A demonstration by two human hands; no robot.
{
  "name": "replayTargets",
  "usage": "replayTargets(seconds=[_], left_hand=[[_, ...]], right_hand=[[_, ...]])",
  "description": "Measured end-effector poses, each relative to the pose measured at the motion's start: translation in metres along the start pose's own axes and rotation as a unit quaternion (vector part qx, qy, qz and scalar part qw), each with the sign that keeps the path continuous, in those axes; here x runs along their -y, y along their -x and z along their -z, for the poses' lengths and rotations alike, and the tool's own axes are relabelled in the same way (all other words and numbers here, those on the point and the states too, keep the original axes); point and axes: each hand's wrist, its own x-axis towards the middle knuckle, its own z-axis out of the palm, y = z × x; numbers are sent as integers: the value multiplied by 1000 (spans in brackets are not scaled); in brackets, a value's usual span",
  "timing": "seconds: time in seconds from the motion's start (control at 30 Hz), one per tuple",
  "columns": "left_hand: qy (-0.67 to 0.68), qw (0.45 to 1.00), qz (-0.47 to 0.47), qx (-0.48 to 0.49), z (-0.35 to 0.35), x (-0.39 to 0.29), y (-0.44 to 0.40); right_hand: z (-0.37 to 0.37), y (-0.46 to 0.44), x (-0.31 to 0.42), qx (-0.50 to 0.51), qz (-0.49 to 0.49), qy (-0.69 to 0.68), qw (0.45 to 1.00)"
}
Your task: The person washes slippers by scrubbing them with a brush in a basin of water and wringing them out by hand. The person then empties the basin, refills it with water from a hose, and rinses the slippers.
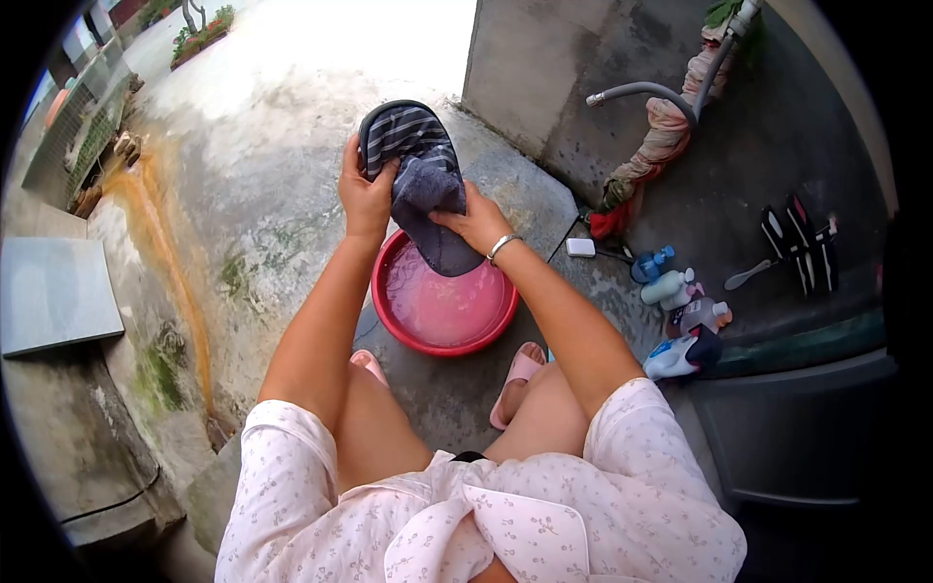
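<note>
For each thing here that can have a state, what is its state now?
Red basin: upright, holding cloudy liquid
Dark slipper: held over the basin
Left hand: gripping the slipper
Right hand: gripping it too
Grey hose: bent, end free
Bracelet: worn
Pink sandals: worn

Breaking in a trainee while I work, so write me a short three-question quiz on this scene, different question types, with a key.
1. True or false: the left hand and the right hand both hold the slipper.
2. Choose one. The basin is: (A) blue, (B) red, (C) green.
3. Fill in the gap: the bracelet is on the ____ wrist.

Key: 1. True. 2. B. 3. Right.
</note>
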Motion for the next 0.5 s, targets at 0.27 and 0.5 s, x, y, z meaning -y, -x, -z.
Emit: replayTargets(seconds=[0.27, 0.5], left_hand=[[14, 958, 273, -92, 13, 3, 5], [377, 857, 351, -7, 18, -3, 15]], right_hand=[[24, 16, 20, -220, 189, 198, 936], [22, -12, 3, -218, 51, -215, 951]])
